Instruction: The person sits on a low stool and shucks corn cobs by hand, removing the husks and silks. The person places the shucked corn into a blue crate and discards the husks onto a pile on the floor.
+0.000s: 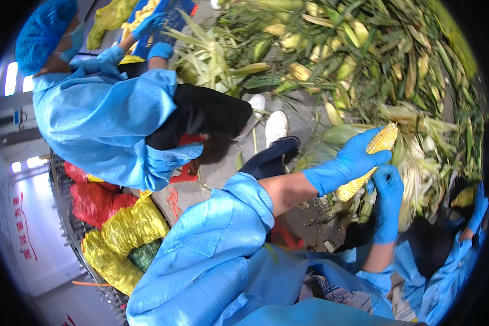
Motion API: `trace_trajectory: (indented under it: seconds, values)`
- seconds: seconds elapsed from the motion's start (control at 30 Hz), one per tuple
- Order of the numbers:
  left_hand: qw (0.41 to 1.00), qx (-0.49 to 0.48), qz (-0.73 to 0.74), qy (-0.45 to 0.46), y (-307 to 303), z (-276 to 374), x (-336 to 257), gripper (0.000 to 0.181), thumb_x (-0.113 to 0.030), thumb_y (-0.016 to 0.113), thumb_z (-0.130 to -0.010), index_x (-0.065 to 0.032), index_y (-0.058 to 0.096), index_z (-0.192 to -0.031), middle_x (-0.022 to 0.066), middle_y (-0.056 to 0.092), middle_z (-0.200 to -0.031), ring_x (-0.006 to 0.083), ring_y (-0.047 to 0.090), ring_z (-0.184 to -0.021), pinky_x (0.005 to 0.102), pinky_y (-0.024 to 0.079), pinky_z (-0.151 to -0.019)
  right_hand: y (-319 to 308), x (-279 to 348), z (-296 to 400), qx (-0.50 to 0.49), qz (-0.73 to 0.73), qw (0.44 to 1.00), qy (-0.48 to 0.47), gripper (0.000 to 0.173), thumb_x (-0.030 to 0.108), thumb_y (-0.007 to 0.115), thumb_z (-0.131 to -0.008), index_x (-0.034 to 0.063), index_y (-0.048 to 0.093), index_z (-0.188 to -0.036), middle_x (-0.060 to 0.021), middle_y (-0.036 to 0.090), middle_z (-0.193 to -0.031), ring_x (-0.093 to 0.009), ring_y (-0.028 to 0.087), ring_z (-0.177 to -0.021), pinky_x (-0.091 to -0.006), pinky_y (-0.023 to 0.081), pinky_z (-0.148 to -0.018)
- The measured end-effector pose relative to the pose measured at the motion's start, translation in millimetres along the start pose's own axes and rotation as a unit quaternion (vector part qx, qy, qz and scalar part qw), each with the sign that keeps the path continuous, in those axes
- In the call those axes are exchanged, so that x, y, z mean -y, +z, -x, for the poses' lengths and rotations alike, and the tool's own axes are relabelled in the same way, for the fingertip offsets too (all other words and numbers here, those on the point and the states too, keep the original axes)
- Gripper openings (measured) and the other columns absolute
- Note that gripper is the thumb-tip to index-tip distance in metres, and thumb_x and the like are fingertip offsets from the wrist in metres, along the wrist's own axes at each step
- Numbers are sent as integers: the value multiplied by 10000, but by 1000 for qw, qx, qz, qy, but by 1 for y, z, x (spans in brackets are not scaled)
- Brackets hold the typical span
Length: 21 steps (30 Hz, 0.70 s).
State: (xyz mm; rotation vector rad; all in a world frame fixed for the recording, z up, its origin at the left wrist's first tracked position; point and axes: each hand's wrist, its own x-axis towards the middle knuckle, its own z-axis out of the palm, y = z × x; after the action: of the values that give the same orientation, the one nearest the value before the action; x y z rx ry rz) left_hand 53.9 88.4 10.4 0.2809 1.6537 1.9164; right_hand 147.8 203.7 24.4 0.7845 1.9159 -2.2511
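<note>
My left hand (356, 157), in a blue glove, is closed around a husked ear of yellow corn (383, 138) with some pale kernels, held at a slant. Just right of the cob's lower half is my right hand (388, 181), also blue-gloved, with its fingers curled; whether they hold a strand or leaf cannot be seen. Beneath both hands lie stripped pale husks (417, 175) and corn silk. Beyond them spreads a large heap of unhusked corn and green leaves (371, 53) on the floor.
A co-worker in a blue gown (102, 110) sits at the left, gloved hands near a blue crate (163, 28) of husked cobs. Yellow mesh sacks (134, 224) and red sacks (93, 203) lie lower left by a metal-edged conveyor. Another person's gloved hand (478, 210) shows at far right.
</note>
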Motion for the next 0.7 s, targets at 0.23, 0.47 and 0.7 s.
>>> trace_trajectory:
  seconds: [0.23,0.47,0.7]
  values:
    - [995,-59,-3,79,-26,-15,-22,653,-139,682,-773,-28,359,-1330,149,513,-1220,189,514,-1088,305,401,-938,20,-19,4,225,230,937,138,212,11,634,-757,-5,597,-965,-29,599,-766,-104,557,-653,-232,451,-600]
    - [992,-97,14,83,-33,-16,-18,712,-173,658,-778,-33,286,-1368,186,464,-1271,240,478,-1143,321,364,-974,34,2,-13,202,-40,975,78,754,154,707,-705,-5,329,-1338,-88,483,-1232,-180,514,-1067,-292,472,-770]
    - [990,-102,94,28,-37,-20,-17,656,-222,640,-807,5,311,-1327,152,478,-1224,200,469,-1097,316,367,-942,46,-24,-14,154,-93,981,74,628,284,725,-717,-18,446,-1191,-91,593,-975,-175,582,-804,-299,481,-688]
